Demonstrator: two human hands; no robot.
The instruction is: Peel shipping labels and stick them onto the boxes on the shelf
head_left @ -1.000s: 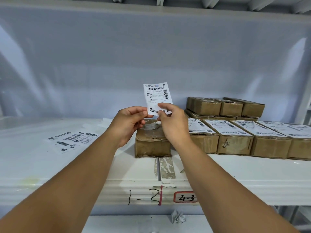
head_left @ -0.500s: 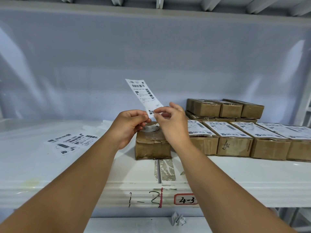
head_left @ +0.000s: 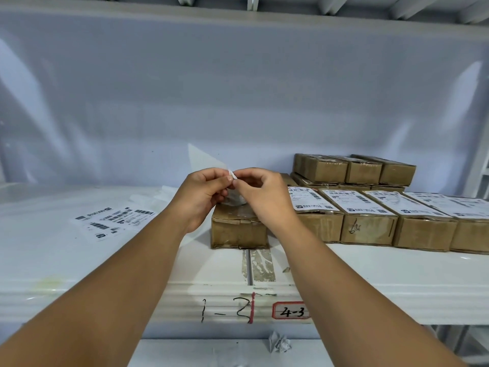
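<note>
Both hands meet above a plain brown box on the white shelf. My left hand and my right hand each pinch the lower corner of a shipping label. The label stands up and to the left from my fingertips, its pale back towards me, so it almost blends with the wall. A small white corner sticks out between the fingertips. The top of the plain box is partly hidden behind my hands.
To the right, several boxes with labels on top form a row, and unlabelled boxes are stacked behind them. Loose labels lie on the shelf at the left. Crumpled paper lies on the lower shelf.
The label has swung from facing me to tilting left with its blank back showing. Both hands have drawn closer together at its lower corner.
</note>
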